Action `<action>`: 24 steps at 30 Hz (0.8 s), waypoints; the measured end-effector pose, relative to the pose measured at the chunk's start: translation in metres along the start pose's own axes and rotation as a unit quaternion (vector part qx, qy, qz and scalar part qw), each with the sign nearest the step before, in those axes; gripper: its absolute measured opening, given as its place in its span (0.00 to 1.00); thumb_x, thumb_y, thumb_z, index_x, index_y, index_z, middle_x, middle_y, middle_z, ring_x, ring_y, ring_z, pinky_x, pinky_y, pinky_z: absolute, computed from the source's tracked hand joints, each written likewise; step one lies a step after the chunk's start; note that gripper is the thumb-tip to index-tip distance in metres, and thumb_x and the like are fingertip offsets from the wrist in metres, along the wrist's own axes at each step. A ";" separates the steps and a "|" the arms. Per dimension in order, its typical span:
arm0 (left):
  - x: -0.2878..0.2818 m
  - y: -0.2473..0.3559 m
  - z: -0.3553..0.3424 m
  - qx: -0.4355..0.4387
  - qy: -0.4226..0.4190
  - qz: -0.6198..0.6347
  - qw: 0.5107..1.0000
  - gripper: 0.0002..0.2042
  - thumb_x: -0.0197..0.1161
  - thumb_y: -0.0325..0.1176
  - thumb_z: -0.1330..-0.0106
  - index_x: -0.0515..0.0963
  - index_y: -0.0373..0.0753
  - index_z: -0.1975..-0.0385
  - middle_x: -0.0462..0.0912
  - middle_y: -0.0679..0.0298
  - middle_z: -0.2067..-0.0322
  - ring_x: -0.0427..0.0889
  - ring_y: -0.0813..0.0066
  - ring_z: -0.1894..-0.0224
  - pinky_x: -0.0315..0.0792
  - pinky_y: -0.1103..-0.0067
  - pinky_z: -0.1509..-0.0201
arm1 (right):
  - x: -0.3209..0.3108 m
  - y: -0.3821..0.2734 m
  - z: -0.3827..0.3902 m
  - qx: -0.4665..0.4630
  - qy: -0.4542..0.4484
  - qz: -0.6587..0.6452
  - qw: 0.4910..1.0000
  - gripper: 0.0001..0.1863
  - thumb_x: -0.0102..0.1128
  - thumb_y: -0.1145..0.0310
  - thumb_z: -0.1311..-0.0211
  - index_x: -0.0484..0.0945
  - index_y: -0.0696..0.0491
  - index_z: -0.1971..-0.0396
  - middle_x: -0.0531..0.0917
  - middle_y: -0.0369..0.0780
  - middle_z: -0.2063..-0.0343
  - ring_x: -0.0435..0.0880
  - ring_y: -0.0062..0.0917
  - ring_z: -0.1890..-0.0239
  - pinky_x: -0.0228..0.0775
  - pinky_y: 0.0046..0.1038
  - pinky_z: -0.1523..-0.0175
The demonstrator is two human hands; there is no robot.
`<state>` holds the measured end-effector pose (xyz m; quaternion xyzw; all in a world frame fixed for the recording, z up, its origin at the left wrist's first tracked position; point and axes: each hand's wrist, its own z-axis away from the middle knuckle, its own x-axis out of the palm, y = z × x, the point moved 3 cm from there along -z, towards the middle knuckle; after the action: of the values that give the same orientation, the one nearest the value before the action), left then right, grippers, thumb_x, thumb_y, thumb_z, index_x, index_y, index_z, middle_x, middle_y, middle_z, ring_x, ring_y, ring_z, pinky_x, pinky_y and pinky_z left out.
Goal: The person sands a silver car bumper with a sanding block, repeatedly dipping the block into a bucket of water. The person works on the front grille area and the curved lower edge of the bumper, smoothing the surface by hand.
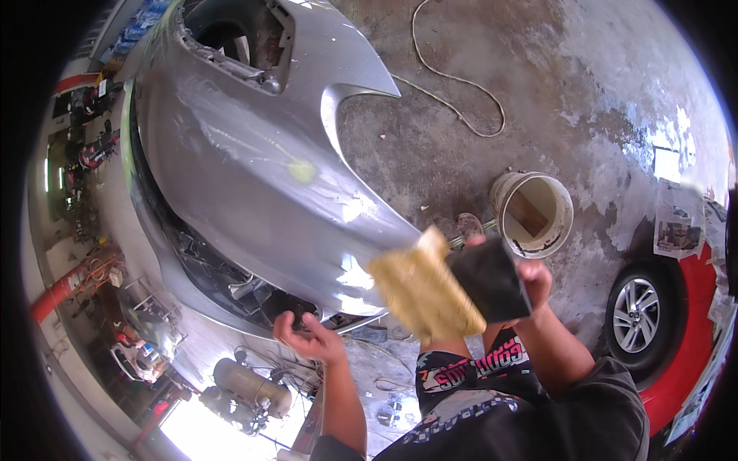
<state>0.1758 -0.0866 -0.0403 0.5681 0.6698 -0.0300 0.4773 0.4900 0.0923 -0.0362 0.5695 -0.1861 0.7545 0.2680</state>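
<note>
My right hand [536, 286] is closed around a flat black pad [492, 283], held up in front of my body. Against the pad's left side is a tan-yellow sheet [427, 290] that looks like sandpaper, blurred by motion. How the sheet is fixed to the pad is hidden. My left hand [311, 339] has nothing in it, its fingers apart and slightly bent, above the front edge of the car. A grey car fender and hood [254, 161] stretch away on the left, with whitish smears and a pale yellow-green patch [302, 170] on the surface.
A whitish bucket [503, 188] with a brown piece inside stands on the concrete floor. A thin rope [461, 115] curls across the floor. At right is a red car with a wheel [636, 315]. An air compressor tank [254, 384] stands at lower left.
</note>
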 end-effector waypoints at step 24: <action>0.072 0.191 -0.029 0.194 -0.438 0.033 0.877 0.49 0.32 0.73 0.23 0.65 0.31 0.23 0.63 0.45 0.22 0.54 0.47 0.18 0.44 0.56 0.24 | 0.030 0.001 -0.003 -0.069 0.066 0.393 0.915 0.39 0.56 0.56 0.20 0.55 0.62 0.20 0.70 0.48 0.27 0.69 0.30 0.27 0.55 0.30 0.23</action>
<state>0.3167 0.0506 0.0229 0.5999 0.3543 -0.3890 0.6027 0.4811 0.0993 -0.0087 0.3792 -0.4285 0.8201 0.0008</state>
